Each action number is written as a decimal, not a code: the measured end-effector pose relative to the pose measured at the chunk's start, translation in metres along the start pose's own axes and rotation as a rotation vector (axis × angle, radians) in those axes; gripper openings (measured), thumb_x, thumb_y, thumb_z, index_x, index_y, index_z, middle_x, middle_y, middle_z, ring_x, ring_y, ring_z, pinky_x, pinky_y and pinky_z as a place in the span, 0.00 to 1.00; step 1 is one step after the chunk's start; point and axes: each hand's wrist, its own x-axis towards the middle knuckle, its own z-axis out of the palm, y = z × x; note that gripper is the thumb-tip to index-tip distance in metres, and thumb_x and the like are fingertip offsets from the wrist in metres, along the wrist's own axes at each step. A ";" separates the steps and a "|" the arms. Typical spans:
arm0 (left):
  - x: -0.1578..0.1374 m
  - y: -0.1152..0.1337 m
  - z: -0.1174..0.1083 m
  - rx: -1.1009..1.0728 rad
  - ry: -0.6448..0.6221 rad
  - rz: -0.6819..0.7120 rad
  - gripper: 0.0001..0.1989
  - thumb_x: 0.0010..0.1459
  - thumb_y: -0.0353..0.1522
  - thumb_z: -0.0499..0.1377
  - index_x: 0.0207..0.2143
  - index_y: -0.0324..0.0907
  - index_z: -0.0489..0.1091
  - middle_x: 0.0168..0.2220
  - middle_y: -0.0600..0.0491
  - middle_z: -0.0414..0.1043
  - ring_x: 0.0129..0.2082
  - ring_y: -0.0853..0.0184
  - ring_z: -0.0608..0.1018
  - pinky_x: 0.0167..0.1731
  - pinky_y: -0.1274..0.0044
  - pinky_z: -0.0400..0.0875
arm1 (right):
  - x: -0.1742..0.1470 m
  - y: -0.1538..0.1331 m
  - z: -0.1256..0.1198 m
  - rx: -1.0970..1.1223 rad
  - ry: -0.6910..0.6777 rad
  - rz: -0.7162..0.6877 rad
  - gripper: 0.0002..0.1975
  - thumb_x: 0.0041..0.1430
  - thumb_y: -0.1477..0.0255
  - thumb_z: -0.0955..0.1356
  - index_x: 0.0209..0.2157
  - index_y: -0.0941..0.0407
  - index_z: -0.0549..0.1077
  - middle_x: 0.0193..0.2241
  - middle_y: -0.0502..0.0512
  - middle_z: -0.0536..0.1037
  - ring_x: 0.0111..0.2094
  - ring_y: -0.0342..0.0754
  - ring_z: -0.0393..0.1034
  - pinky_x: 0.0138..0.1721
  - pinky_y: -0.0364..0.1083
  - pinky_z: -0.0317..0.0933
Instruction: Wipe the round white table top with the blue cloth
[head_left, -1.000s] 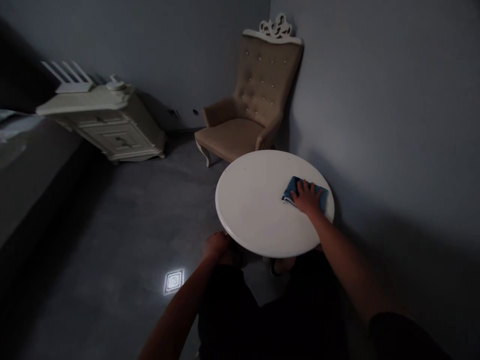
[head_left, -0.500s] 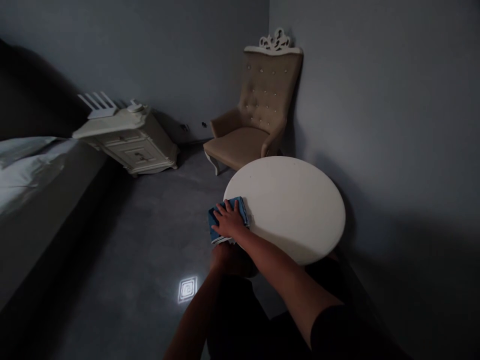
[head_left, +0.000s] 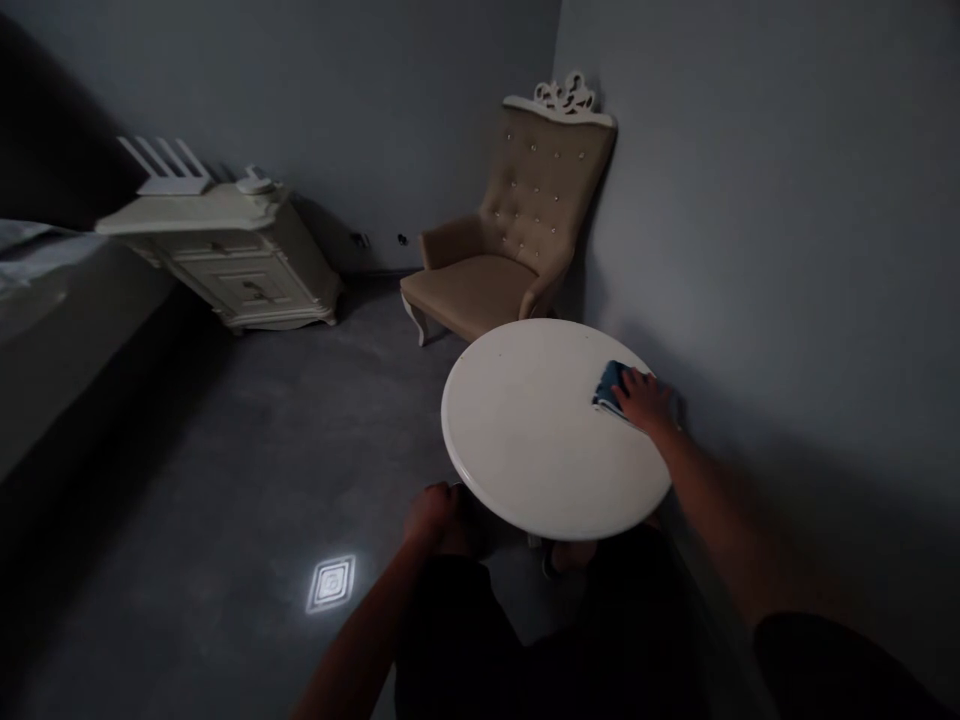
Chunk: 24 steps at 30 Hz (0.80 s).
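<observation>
"So, what's chgd?"

"Blue cloth (head_left: 611, 383) is now at the R side of the round table (head_left: 525, 440), vs the L edge a sec ago. Looks like one stroke spans most of the top, side to side."

"Hands?"

"R hand (head_left: 646, 398) lies palm-down on the cloth, fingers laid out, not clenched. L hand (head_left: 433, 512) is low, just beside the table's near L edge; fingers look curled, can't tell if it's gripping anything."

"Materials?"

"Cloth: soft-looking, folded into a pad w/ a pale edge. Table: smooth, white, w/ rounded edge, tiny dark specks (head_left: 501, 354) toward the far side. Armchair (head_left: 480, 285) behind: brown, padded, button-tufted back, white carved crest (head_left: 566, 100). Cabinet (head_left: 236, 245): off-white, moulded panels."
</observation>
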 end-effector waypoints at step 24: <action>-0.006 0.009 -0.018 -0.144 -0.071 0.003 0.28 0.81 0.42 0.50 0.54 0.37 0.88 0.56 0.32 0.88 0.58 0.46 0.89 0.51 0.63 0.78 | -0.048 -0.396 0.038 0.275 -0.085 -0.715 0.40 0.79 0.46 0.65 0.83 0.51 0.66 0.87 0.60 0.55 0.87 0.73 0.36 0.83 0.81 0.23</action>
